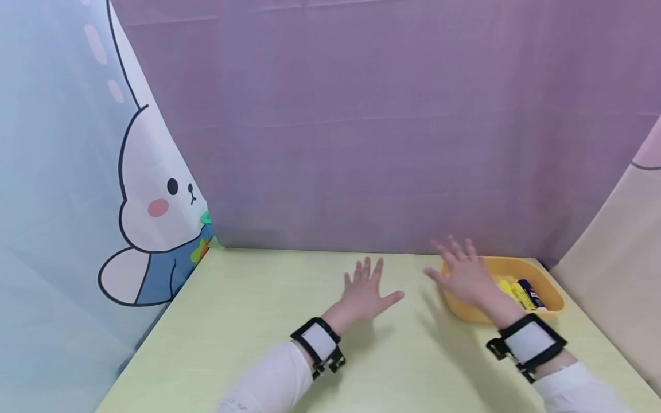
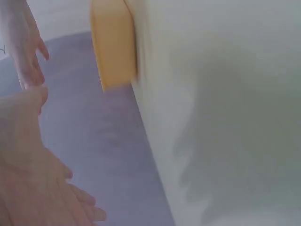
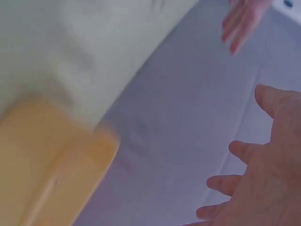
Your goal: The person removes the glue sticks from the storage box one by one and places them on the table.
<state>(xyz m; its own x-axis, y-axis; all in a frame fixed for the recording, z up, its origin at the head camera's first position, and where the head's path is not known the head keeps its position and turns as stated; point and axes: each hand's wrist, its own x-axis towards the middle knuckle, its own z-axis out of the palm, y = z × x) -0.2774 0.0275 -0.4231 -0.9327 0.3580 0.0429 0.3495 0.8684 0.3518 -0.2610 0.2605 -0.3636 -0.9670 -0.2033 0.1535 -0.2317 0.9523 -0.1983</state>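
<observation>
In the head view my left hand (image 1: 362,297) hovers over the middle of the table, fingers spread and nothing held. My right hand (image 1: 465,276), also spread and holding nothing, overlaps the left end of a yellow-orange basket (image 1: 465,310). Inside that basket lie yellow sticks (image 1: 520,293) and a dark blue glue stick (image 1: 532,295), partly hidden by the basket wall and my right wrist. The left wrist view shows my left hand (image 2: 42,188) raised above the table, and the right wrist view shows my right hand (image 3: 263,174) close to the blurred basket (image 3: 51,160).
A pale yellow-green table (image 1: 248,321) carries the basket near its back right corner. Behind it hangs a purple cloth (image 1: 361,126). A blue cloth (image 1: 51,229) with a cartoon rabbit is on the left, and a beige one (image 1: 619,264) on the right.
</observation>
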